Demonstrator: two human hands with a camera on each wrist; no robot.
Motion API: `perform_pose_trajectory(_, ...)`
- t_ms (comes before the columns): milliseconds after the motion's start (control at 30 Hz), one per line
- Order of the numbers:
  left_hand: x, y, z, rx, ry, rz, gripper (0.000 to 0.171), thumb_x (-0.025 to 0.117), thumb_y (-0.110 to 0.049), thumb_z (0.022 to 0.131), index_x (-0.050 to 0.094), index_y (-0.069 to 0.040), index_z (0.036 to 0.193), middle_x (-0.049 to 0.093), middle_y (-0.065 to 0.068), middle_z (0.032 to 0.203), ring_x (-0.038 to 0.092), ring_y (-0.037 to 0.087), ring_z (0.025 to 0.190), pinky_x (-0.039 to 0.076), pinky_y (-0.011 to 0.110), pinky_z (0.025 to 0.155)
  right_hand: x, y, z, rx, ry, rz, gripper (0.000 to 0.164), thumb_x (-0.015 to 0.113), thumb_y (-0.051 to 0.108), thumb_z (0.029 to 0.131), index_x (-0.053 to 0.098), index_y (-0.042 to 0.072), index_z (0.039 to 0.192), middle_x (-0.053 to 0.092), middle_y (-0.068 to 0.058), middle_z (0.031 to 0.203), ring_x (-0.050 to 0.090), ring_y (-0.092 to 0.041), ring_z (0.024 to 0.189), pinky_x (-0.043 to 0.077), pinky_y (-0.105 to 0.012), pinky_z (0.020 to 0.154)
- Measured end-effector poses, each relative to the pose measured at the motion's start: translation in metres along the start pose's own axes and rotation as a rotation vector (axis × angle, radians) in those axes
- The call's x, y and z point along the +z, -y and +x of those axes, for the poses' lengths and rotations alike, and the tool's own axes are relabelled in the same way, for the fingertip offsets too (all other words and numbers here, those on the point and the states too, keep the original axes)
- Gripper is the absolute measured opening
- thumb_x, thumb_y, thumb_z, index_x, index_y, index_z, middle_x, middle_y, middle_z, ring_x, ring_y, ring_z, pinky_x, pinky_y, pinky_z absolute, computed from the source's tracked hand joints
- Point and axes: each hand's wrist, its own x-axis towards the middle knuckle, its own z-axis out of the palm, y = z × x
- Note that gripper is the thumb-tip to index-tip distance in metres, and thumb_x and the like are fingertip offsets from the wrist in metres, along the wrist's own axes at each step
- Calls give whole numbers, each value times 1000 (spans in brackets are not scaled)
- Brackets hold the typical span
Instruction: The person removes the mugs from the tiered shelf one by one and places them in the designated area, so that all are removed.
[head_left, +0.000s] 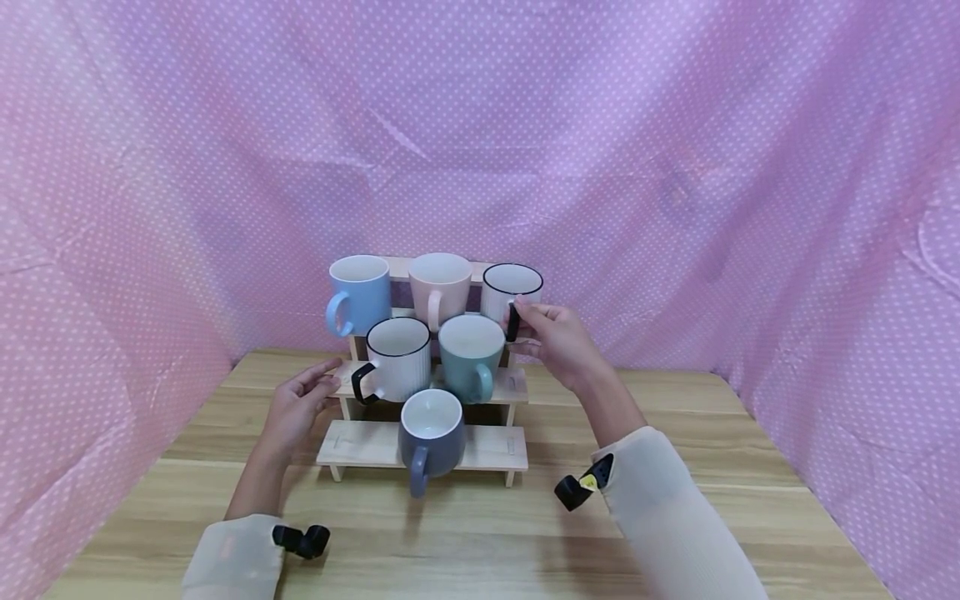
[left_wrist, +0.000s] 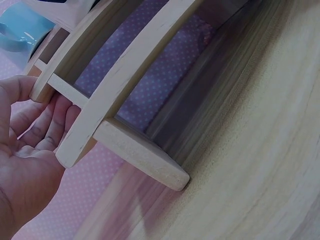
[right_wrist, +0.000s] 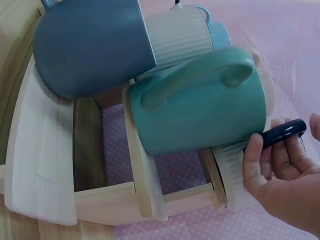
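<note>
My right hand (head_left: 558, 337) grips the black handle (right_wrist: 284, 133) of a white ribbed mug with a black rim (head_left: 512, 287), at the right end of the top tier. My left hand (head_left: 296, 408) pinches the left end of the middle tier of a wooden stepped stand (head_left: 360, 442), thumb above and fingers under the board. Beside that hand, a second white black-rimmed mug (head_left: 400, 367) has its black handle turned left. Next to it sits a green mug (head_left: 468, 358). A grey-blue mug (head_left: 433, 437) occupies the bottom tier, its handle facing front.
Also on the top tier are a light blue mug (head_left: 363, 296) at left and a pale pink mug (head_left: 442, 287) in the middle. The stand rests on a wood-grain table (head_left: 465, 542). Pink dotted cloth (head_left: 480, 150) hangs behind and at both sides.
</note>
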Motion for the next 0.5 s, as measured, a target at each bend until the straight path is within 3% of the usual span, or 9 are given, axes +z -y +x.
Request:
perform_pose_trajectory(133, 1, 0, 0, -3, -3, 1, 52, 63, -14, 103, 47, 14, 144, 67, -13, 97, 62, 0, 88, 60, 21, 79, 0, 0, 1, 20, -1, 31, 31, 57, 25, 107, 66, -4, 102, 64, -8, 96, 62, -20, 92, 57, -44, 98)
perform_pose_trajectory(300, 2, 0, 0, -6, -4, 8, 51, 62, -14, 104, 48, 13, 144, 67, -13, 98, 62, 0, 88, 60, 21, 80, -2, 1, 2, 31, -30, 90, 25, 59, 20, 106, 67, -2, 96, 65, -6, 90, 61, -18, 86, 59, -34, 82)
perform_pose_trajectory(500, 0, -3, -1, -13, 0, 64, 50, 61, -17, 105, 49, 8, 146, 66, -17, 107, 63, 0, 91, 60, 22, 84, -8, 2, 1, 39, -62, 123, 24, 61, 18, 104, 70, 3, 88, 66, -5, 85, 60, -19, 82, 56, -32, 75)
